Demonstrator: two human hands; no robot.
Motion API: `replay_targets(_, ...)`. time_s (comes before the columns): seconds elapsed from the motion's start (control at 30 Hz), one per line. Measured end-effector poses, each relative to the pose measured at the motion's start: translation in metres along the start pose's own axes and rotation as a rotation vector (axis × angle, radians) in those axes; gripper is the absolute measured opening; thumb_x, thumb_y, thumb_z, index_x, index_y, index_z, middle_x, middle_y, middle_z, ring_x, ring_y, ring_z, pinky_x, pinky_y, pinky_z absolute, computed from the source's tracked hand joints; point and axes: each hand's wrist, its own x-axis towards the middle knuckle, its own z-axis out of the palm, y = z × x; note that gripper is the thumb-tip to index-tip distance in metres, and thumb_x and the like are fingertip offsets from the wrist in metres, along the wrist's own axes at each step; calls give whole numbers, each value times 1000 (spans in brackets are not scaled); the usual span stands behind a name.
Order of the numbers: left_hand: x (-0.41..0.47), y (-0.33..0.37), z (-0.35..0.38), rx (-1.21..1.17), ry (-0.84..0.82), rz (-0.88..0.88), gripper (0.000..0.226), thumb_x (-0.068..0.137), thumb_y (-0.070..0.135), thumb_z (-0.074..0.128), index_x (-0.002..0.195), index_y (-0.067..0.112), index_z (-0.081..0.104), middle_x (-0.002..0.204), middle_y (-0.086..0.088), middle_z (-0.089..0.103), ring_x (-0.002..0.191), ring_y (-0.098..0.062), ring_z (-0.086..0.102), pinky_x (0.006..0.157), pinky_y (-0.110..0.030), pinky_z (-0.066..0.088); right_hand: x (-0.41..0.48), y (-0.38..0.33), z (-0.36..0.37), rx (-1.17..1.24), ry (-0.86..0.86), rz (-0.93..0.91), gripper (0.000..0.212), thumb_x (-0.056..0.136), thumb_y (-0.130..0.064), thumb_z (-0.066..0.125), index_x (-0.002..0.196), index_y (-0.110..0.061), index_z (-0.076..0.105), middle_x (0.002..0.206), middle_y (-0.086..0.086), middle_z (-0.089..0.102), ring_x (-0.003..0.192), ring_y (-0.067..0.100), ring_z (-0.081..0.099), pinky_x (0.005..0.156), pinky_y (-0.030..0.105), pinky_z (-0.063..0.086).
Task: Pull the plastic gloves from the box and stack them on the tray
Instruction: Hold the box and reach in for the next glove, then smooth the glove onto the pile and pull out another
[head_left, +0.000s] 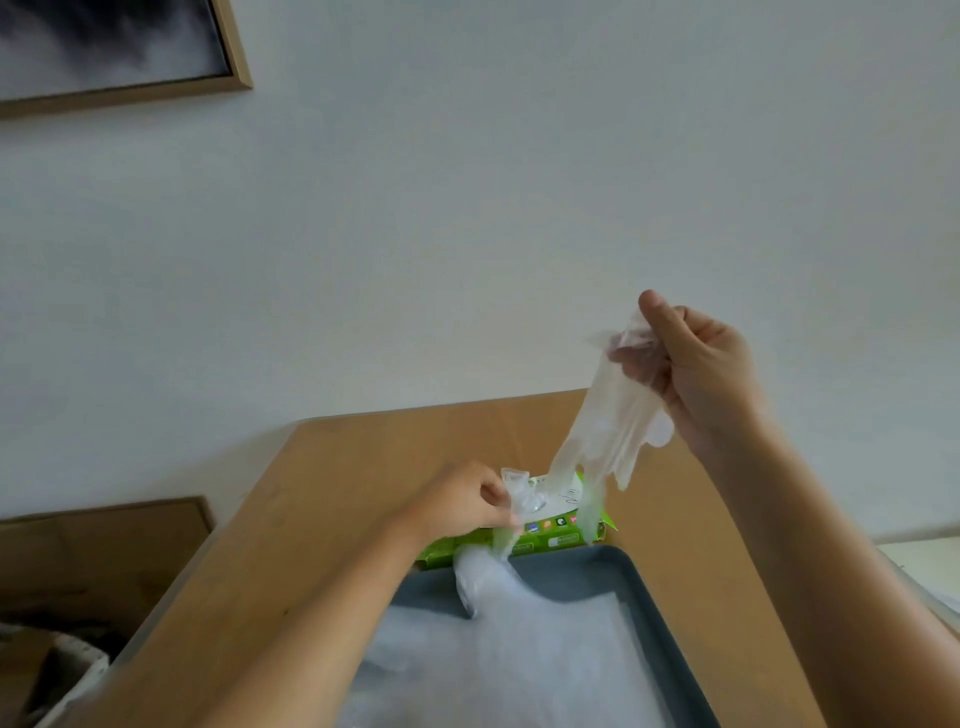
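I see a clear glove (608, 415) hanging from the fingers (631, 358) of the right hand (696, 364), which is held up high. The thumb and fingers are pinched together on the glove's top end. Its bottom end reaches down to the green box (561, 538). The left hand (462, 499) is lower, and its fingers pinch a second glove (519, 499) just above the box. That glove hangs under the fingers, down to the far end of the grey tray (660, 613). A pile of gloves (519, 649) lies in the tray. The box sits on the bench (363, 467), just behind the tray.
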Motion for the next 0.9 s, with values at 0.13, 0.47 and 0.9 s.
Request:
replay_targets(0.13,-31,38,-39,-265,-99,85,125,46,70,79,150,28,24,152,1,36,137,-15,37,112,-34,33,-16,-31,20,-235,-161,46,39,94,-29,55,64,-5,51,60,6,69,58,11,69,49,17,50)
replay_targets(0.47,-88,74,-20,-1207,-250,331,69,60,37,89,116,4,65,120,-12,65,117,-25,59,102,-38,45,-59,-48,54,-618,-347,61,38,86,-45,60,67,-12,54,60,10,64,40,13,47,47,24,42)
replay_targets(0.9,-171,46,-68,-446,808,257,42,77,30,79,69,8,44,53,3,38,47,-6,35,48,-18,32,-71,-24,67,-853,-709,82,8,78,-4,75,82,-11,72,66,-4,66,46,-1,52,53,9,41)
